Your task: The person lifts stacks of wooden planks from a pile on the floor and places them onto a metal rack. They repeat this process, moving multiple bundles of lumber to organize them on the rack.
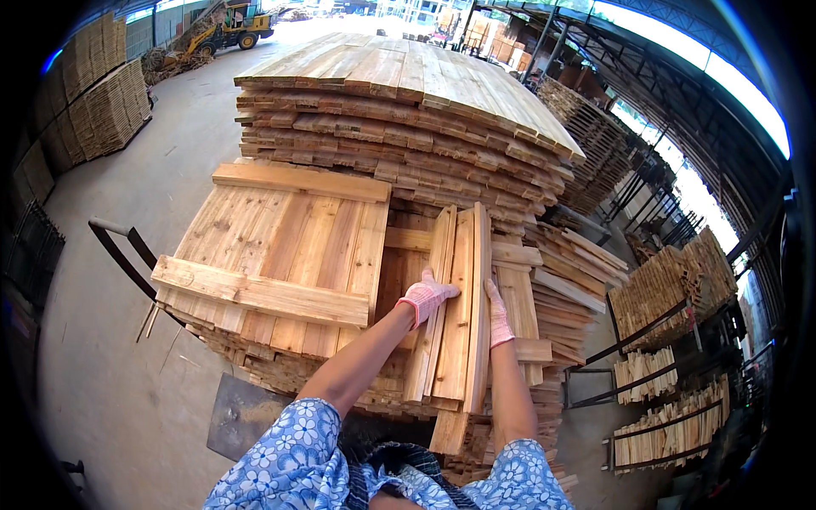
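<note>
Several long, narrow wooden boards [452,319] stand in a loose bundle between my hands, lengthwise away from me. My left hand [427,296], in a pinkish knit glove, grips the bundle's left side, its fingers over the leftmost board. My right hand [498,316], gloved alike, holds the right side against the outermost upright board; part of its fingers is hidden behind that board. Beneath the bundle lie more planks and crosspieces. Left of my left hand lies a flat panel of joined planks [289,234] with two crosswise battens.
A tall stack of plank panels [408,127] rises just beyond. Loose boards [574,272] are piled at the right. Metal racks with short wood pieces [667,425] stand farther right. A curved black metal bar [123,246] sticks up at the left; a yellow loader [225,34] is far back.
</note>
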Motion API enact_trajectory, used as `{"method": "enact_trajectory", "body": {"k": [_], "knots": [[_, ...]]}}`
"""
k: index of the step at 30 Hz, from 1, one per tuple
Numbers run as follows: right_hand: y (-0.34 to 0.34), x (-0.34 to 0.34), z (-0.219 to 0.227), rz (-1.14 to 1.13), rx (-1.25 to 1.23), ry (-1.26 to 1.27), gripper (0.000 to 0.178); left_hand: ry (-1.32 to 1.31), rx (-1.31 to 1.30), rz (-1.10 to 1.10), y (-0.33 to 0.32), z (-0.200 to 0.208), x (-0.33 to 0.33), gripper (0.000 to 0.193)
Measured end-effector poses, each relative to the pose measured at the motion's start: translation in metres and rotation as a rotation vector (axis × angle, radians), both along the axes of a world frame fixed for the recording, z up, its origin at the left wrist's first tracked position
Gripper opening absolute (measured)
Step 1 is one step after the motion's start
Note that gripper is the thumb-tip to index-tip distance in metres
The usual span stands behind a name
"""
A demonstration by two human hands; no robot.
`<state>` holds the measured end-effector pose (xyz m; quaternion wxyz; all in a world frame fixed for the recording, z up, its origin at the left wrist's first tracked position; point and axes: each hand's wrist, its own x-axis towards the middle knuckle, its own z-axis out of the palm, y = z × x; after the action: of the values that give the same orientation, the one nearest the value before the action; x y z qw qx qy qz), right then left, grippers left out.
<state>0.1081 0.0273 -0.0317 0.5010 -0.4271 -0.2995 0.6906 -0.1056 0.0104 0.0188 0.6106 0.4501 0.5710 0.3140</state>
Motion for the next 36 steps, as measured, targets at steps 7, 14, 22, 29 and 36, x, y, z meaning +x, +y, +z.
{"method": "enact_trajectory", "body": {"k": [7,14,22,29,36], "knots": [[-0.035,-0.041,0.115,0.08,0.128,0.033,0.077,0.082,0.148,-0.106,-0.027,0.097,-0.041,0.125],[-0.028,-0.188,0.154,0.307,0.115,0.173,0.069,0.087,0.228,0.151,-0.034,0.109,-0.179,0.109],[0.014,-0.379,0.113,0.261,0.226,-0.1,0.099,0.501,0.226,0.162,-0.037,0.107,-0.383,0.101],[0.036,-0.403,0.094,0.259,0.129,-0.271,0.119,0.984,0.104,0.23,-0.074,0.102,-0.462,0.093],[0.04,-0.373,0.078,0.161,0.171,-0.286,0.076,1.145,0.077,0.238,-0.083,0.103,-0.502,0.069]]}}
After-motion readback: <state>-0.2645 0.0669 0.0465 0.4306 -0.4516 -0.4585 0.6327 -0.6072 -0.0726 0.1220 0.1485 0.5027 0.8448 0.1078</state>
